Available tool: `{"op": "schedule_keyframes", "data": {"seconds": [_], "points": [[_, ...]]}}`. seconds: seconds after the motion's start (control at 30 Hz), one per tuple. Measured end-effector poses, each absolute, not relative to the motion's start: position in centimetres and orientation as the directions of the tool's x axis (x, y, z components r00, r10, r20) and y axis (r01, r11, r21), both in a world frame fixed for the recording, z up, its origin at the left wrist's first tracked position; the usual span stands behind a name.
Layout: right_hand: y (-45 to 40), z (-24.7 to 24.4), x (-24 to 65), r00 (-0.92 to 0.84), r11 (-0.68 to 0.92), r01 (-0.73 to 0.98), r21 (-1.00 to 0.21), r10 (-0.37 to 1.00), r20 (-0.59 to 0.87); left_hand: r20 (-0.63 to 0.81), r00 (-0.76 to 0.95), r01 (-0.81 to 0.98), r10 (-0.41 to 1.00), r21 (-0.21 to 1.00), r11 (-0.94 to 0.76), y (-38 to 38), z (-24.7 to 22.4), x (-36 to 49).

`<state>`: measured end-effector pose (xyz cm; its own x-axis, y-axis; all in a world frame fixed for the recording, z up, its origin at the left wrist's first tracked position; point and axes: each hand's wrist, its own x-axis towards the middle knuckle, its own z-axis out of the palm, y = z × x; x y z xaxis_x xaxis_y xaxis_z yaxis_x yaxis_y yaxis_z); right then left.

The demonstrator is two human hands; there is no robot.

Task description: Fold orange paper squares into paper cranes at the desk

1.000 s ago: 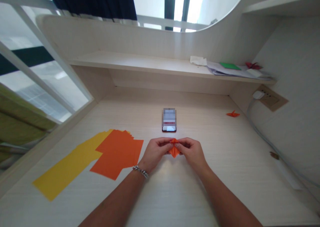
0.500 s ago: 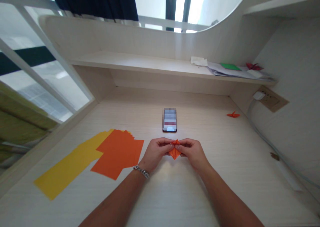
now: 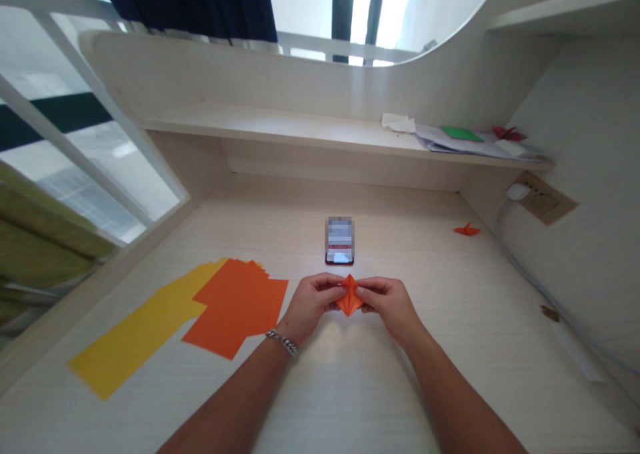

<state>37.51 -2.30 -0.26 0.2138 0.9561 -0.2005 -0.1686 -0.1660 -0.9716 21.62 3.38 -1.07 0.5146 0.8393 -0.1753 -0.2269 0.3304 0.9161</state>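
A small piece of folded orange origami paper [image 3: 350, 299], diamond-shaped with a crease down its middle, is held up between both hands over the desk. My left hand [image 3: 314, 299] pinches its left corner between thumb and fingers. On the opposite corner, my right hand [image 3: 387, 299] has its thumb on the front face and its fingers behind. The fingertips at the back are partly hidden by the paper. Just beyond the hands lies a phone [image 3: 339, 241] with its screen lit and blurred.
Orange sheets [image 3: 240, 307] overlap yellow sheets [image 3: 135, 337] on the desk at left. A folded orange paper crane [image 3: 467, 229] lies at the right, near a cable [image 3: 520, 267] plugged into the wall socket [image 3: 546, 197]. Papers [image 3: 450, 139] rest on the shelf [image 3: 280, 126].
The thumbs have shifted outward toward the paper's side corners, so more of its front face and centre crease shows. The paper has moved slightly left and away from me.
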Motion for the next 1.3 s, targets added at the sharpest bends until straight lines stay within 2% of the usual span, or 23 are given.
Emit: {"op": "schedule_keyframes", "data": {"seconds": [0.37, 0.6, 0.77, 0.9, 1.07, 1.2, 1.3], "points": [[-2.4, -0.2, 37.5, 0.214, -0.117, -0.116, -0.986, 0.967, -0.14, -0.187, 0.521, -0.212, 0.832, 0.917, 0.339, 3.3, -0.7, 21.5], [-2.4, -0.2, 37.5, 0.181, -0.147, -0.183, -0.972, 0.967, -0.18, -0.17, 0.54, -0.224, 0.824, 0.915, 0.335, 3.2, -0.6, 21.5], [-2.4, -0.1, 37.1, 0.165, -0.177, -0.277, -0.945, 0.959, -0.228, -0.139, 0.518, -0.193, 0.844, 0.942, 0.274, 3.3, -0.8, 21.5], [-2.3, -0.3, 37.1, 0.202, -0.182, -0.246, -0.952, 0.951, -0.234, -0.126, 0.537, -0.16, 0.834, 0.956, 0.247, 3.2, -0.8, 21.4], [-2.2, -0.8, 37.3, 0.215, -0.146, -0.197, -0.969, 0.958, -0.188, -0.099, 0.569, -0.167, 0.817, 0.958, 0.233, 3.2, -0.6, 21.5], [-2.3, -1.0, 37.2, 0.229, -0.099, -0.222, -0.97, 0.962, -0.151, -0.08, 0.522, -0.118, 0.849, 0.979, 0.165, 3.2, -0.7, 21.7], [-2.2, -1.1, 37.1, 0.273, -0.075, -0.219, -0.973, 0.953, -0.135, -0.097, 0.514, -0.117, 0.852, 0.976, 0.181, 3.0, -0.6, 21.9]]}}
